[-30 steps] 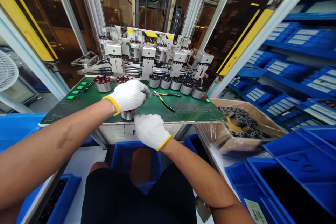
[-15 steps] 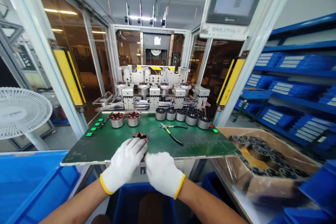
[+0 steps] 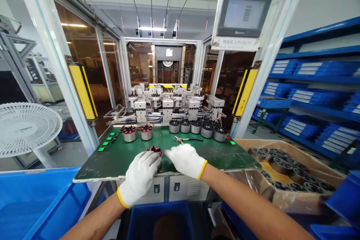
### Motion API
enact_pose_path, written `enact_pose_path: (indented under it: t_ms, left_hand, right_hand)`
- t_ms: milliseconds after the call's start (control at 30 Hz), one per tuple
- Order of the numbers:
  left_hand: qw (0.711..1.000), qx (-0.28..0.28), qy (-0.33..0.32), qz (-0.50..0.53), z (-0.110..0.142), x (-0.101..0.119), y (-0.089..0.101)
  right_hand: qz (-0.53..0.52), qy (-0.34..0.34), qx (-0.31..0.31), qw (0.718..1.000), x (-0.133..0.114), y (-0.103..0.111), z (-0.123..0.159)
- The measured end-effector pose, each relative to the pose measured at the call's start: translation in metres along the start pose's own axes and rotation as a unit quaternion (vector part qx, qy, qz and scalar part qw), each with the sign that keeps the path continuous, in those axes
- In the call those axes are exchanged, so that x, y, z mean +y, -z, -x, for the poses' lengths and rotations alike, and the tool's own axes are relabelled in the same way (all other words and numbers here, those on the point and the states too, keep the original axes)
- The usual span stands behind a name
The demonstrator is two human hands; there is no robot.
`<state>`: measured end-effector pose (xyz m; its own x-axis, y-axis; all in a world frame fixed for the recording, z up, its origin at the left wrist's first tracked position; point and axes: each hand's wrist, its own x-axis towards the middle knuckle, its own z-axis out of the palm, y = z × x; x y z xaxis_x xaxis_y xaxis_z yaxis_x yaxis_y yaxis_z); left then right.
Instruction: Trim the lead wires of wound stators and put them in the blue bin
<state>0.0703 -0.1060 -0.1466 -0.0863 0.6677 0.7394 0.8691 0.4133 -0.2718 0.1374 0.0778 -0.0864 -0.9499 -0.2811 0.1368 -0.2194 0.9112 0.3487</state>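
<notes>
Gripping a round motor stator (image 3: 154,151) at lower centre of the frame, the left hand (image 3: 140,177) wraps its gloved fingers around the side. The stator's axis stands upright, its red-and-black end facing up. The right hand (image 3: 185,160), fingers together and empty, sits just beside it over the green workbench board (image 3: 120,161), pliers (image 3: 188,139) beyond.

The left hand (image 3: 140,177) holds a motor stator (image 3: 154,150), the right hand (image 3: 185,160) open just beside it.
</notes>
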Motion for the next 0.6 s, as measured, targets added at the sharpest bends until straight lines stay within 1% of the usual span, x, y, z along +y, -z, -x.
enact_pose_path:
  t_ms: [33, 100, 133, 200, 267, 333, 400, 433, 467, 533, 567, 600]
  left_hand:
    - [1.0, -0.005, 0.01, 0.011, -0.001, -0.002, 0.001]
    - [0.997, -0.03, 0.053, 0.039, -0.008, -0.008, 0.006]
    - [0.994, -0.055, 0.08, 0.057, -0.014, -0.01, 0.01]
    - [0.981, -0.126, 0.117, 0.092, -0.029, -0.014, 0.018]
    - [0.967, -0.198, 0.12, 0.106, -0.044, -0.015, 0.026]
    - [0.961, -0.237, 0.114, 0.091, -0.053, -0.014, 0.031]
    - [0.96, -0.24, 0.118, 0.087, -0.051, -0.014, 0.033]
    - [0.961, -0.232, 0.119, 0.096, -0.046, -0.014, 0.032]
    - [0.963, -0.216, 0.117, 0.108, -0.04, -0.014, 0.029]
    - [0.974, -0.166, 0.104, 0.114, -0.026, -0.013, 0.021]
    - [0.981, -0.135, 0.094, 0.101, -0.019, -0.011, 0.016]
    - [0.989, -0.1, 0.08, 0.079, -0.013, -0.01, 0.011]
  right_hand:
    - [-0.019, 0.003, -0.008, 1.0, -0.004, -0.009, 0.0]
    - [-0.062, 0.027, 0.01, 0.998, -0.014, -0.027, 0.001]
    - [-0.079, 0.046, 0.029, 0.995, -0.021, -0.035, 0.001]
    - [-0.105, 0.083, 0.063, 0.989, -0.033, -0.047, -0.001]
    - [-0.115, 0.108, 0.078, 0.984, -0.04, -0.049, -0.002]
    - [-0.124, 0.104, 0.076, 0.984, -0.038, -0.046, 0.001]
    - [-0.17, 0.089, 0.066, 0.979, -0.023, -0.038, 0.01]
    - [-0.21, 0.072, 0.061, 0.973, -0.013, -0.033, 0.015]
    - [-0.257, 0.038, 0.062, 0.964, -0.001, -0.027, 0.021]
    - [-0.321, -0.07, 0.097, 0.94, 0.019, -0.012, 0.029]
    - [-0.324, -0.121, 0.128, 0.929, 0.026, -0.004, 0.031]
    - [-0.312, -0.154, 0.155, 0.925, 0.03, 0.003, 0.032]
